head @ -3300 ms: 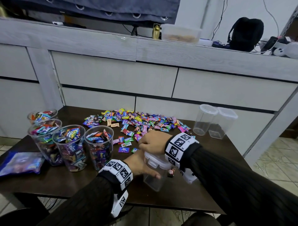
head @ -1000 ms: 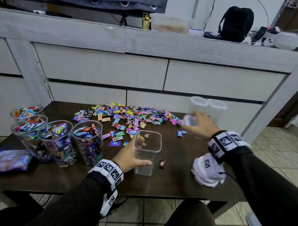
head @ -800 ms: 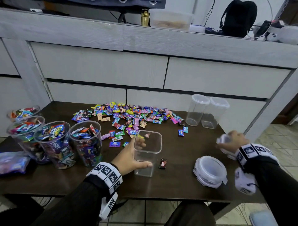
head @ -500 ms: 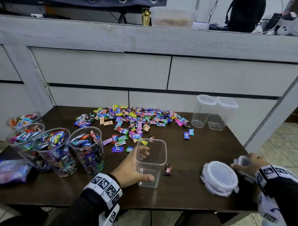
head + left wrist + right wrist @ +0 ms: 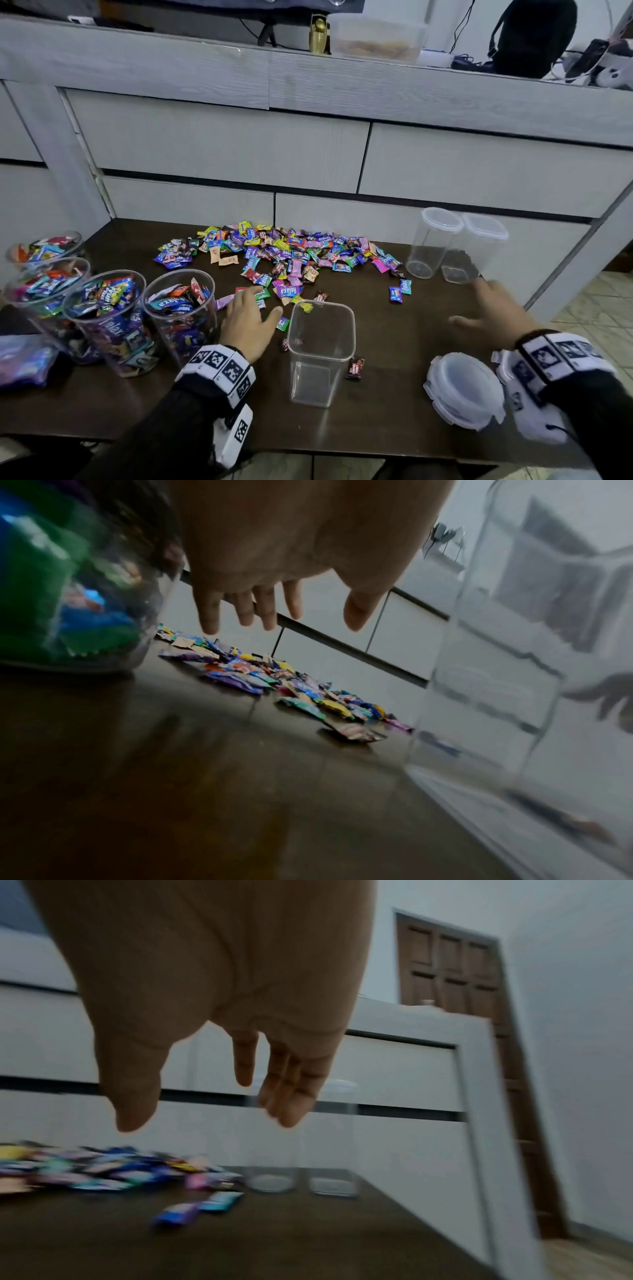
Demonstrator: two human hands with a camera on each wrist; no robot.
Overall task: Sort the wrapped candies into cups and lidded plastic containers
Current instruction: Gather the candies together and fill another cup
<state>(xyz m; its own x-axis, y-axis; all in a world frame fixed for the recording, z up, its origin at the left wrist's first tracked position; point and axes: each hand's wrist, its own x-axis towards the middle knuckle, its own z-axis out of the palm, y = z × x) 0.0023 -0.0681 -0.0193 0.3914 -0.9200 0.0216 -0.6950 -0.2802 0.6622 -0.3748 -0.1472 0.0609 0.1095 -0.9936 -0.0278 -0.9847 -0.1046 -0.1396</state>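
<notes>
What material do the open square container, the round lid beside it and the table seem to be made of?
Open square container: clear, glossy, probably rigid plastic; the table shows through its walls.
Round lid: translucent whitish plastic, apparently with clip tabs on its rim.
Table: dark brown, smooth, slightly reflective; wood or wood-look laminate, cannot tell which.

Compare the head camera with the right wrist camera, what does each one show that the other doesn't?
Only the head view shows the four filled cups, the open square container, the loose lid and the left hand. Only the right wrist view shows a brown door and the underside of the right hand, fingers spread, holding nothing. Both show the candy pile, the two lidded containers and the dark table.
</notes>
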